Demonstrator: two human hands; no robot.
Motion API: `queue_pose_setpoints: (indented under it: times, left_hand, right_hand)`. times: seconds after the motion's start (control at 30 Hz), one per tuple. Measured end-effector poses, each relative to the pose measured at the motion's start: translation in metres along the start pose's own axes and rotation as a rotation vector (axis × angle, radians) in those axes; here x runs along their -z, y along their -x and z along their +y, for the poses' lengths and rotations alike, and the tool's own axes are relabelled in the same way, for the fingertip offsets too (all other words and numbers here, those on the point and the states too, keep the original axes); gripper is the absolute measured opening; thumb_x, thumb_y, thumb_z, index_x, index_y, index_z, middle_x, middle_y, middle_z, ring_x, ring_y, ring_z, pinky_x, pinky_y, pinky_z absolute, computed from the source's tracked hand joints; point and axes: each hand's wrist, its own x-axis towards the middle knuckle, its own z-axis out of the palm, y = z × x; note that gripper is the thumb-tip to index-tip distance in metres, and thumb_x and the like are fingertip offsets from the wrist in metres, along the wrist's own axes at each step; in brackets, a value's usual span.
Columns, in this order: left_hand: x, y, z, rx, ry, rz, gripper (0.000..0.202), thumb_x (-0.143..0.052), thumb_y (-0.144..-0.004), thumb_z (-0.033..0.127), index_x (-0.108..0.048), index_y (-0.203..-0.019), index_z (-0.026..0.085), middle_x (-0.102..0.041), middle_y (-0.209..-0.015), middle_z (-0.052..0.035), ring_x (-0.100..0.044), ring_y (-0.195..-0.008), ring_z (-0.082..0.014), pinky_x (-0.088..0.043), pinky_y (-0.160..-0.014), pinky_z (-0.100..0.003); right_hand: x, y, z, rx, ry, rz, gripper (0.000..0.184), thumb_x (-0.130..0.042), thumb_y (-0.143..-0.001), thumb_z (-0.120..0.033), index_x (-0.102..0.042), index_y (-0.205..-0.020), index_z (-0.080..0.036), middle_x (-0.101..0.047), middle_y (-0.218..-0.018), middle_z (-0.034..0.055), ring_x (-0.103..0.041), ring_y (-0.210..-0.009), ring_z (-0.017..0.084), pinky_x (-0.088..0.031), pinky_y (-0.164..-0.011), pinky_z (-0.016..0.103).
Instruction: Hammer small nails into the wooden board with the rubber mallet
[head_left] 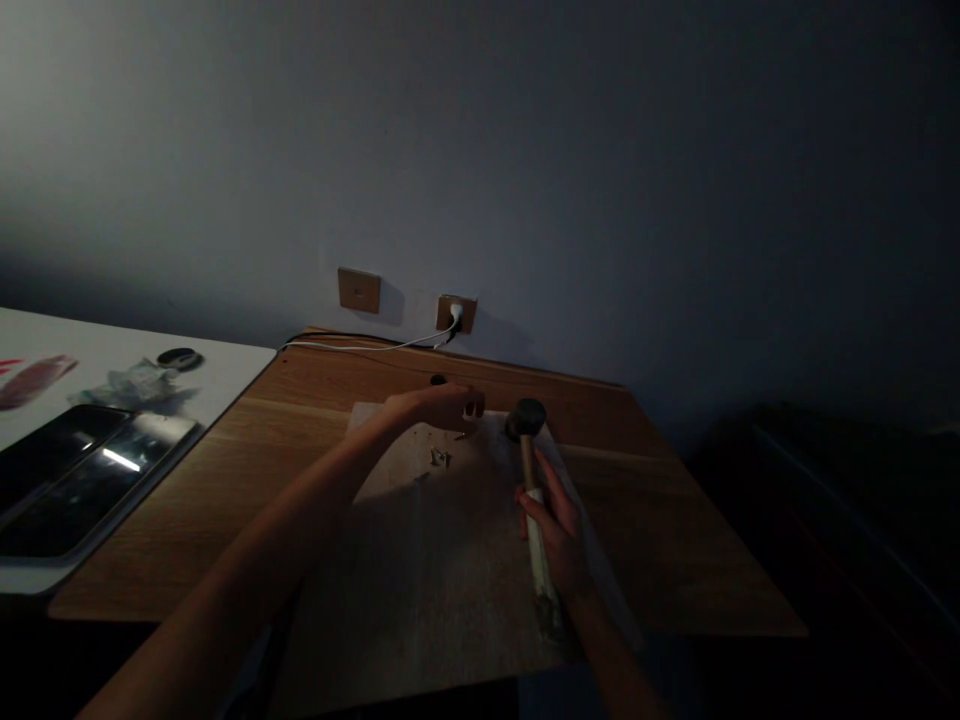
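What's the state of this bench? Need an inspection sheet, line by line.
Surface: wooden table with a thin board lying on it; dimly lit.
Job's things: mallet, head toward the wall; small metal pieces, perhaps screws, loose on the board.
Clutter: on the white table at left, a glossy dark flat item and crumpled clear plastic.
Hands: right hand grips the mallet's handle; left hand is at the board's far edge, contents unclear.
Cables: white cord and black cord run left from the socket.
Surroundings: grey wall behind; right side too dark to read.
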Motion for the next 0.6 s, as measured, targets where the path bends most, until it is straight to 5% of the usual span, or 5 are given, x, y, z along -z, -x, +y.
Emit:
queue_pose_setpoints:
  times: [0.1,0.23,0.33,0.43,0.6]
  left_hand:
    - [0.016,0.015,-0.004,0.066,-0.024,-0.150,0.026,-0.082,-0.069,0.025,-0.072,-0.092,0.020,-0.073,-0.088,0.0001,-0.062,-0.071,-0.0125,-0.041,-0.060,-0.020]
    - [0.009,0.020,0.001,0.119,-0.073,-0.234,0.024,-0.080,-0.067,0.023,-0.074,-0.090,0.022,-0.074,-0.084,0.0013,-0.059,-0.063,-0.0122,-0.039,-0.057,-0.021]
    - [-0.007,0.012,0.005,0.099,-0.174,-0.157,0.012,-0.075,-0.071,0.018,-0.074,-0.083,0.018,-0.074,-0.079,-0.0027,-0.061,-0.063,-0.0153,-0.039,-0.056,-0.024]
    - [-0.017,0.005,0.005,0.038,-0.132,-0.035,0.021,-0.074,-0.069,0.011,-0.073,-0.089,0.018,-0.074,-0.080,-0.0027,-0.065,-0.070,-0.0165,-0.041,-0.058,-0.023]
    - [-0.026,0.001,0.004,-0.091,-0.035,0.005,0.016,-0.065,-0.075,0.008,-0.074,-0.085,0.018,-0.074,-0.081,-0.0022,-0.065,-0.071,-0.0146,-0.044,-0.064,-0.021]
  right_hand:
    - [-0.001,0.000,-0.001,0.001,-0.015,0.008,0.081,-0.071,-0.080,-0.040,-0.044,-0.155,-0.025,-0.061,-0.073,-0.0028,-0.046,-0.052,0.014,-0.040,-0.048,0.027]
    - [-0.001,-0.001,0.000,-0.015,-0.033,0.027,0.084,-0.072,-0.079,-0.039,-0.042,-0.156,-0.025,-0.063,-0.076,-0.0023,-0.047,-0.051,0.013,-0.038,-0.047,0.027]
    - [0.000,-0.002,0.002,-0.023,-0.044,0.035,0.085,-0.073,-0.079,-0.039,-0.042,-0.156,-0.024,-0.064,-0.080,-0.0008,-0.046,-0.051,0.013,-0.038,-0.048,0.027]
    - [0.002,-0.003,0.004,-0.012,-0.037,0.029,0.083,-0.073,-0.079,-0.040,-0.044,-0.155,-0.024,-0.064,-0.081,-0.0005,-0.046,-0.052,0.013,-0.039,-0.049,0.028]
    - [0.002,-0.001,0.002,0.017,-0.023,-0.017,0.081,-0.070,-0.082,-0.041,-0.041,-0.157,-0.024,-0.062,-0.080,-0.0009,-0.047,-0.053,0.013,-0.038,-0.048,0.027]
